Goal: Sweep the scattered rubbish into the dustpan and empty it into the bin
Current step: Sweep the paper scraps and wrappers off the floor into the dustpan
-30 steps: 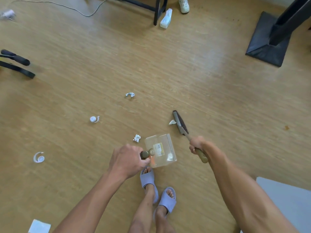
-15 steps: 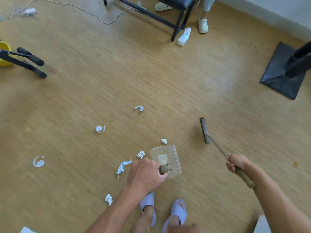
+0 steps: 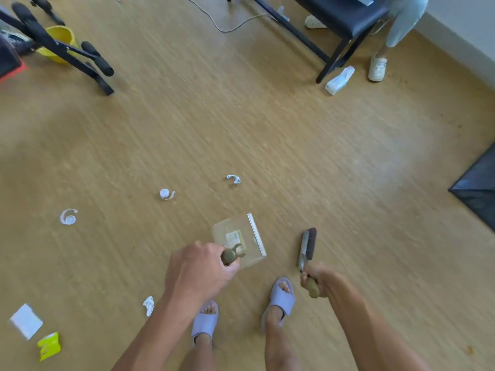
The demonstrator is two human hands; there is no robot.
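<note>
My left hand grips the olive handle of a clear plastic dustpan held low over the wooden floor. My right hand holds a hand brush by its handle, bristle head pointing away, just right of the dustpan. Scattered white paper scraps lie on the floor: a curl ahead of the pan, a small roll, a spiral strip at the left, and a crumpled piece beside my left forearm. A yellow bin stands far left behind black bars.
A white square paper and a yellow wrapper lie at the lower left. A black chair, a seated person's shoe and a white bag are at the top right. A black base sits at the right edge.
The view has swung up and left, showing the yellow bin. The brush has come in close to the dustpan's right side. Two scraps near the pan's mouth are no longer seen on the floor.
</note>
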